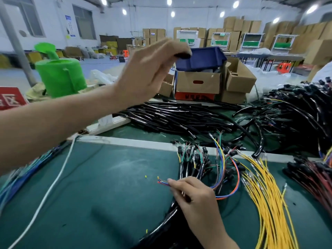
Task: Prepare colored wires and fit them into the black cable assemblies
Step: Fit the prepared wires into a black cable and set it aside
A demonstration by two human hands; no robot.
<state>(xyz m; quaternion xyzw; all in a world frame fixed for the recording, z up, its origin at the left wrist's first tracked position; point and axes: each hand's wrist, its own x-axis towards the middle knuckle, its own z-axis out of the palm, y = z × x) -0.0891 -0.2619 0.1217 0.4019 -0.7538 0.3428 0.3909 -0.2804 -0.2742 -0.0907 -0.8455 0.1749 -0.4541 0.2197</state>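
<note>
Two hands up: right hand (194, 196) at 6 o'clock, fingers pinched on a bunch of colored wires (162, 182) over the green desk (107, 177). Left hand (149, 72) is raised at 12 o'clock, fingers curled on a blurred black piece (182, 55). Black cable assemblies (179, 115) lie heaped at 2 o'clock.

A factory workshop hall — stacked cardboard boxes (237, 27) along the wall, green-matted workbench (107, 177), heaps of black cables (179, 115).

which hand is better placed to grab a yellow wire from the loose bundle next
The right hand, probably: it is low beside the yellow wires, though pinching colored wire ends. The left hand is raised high, holding a black piece.
</note>
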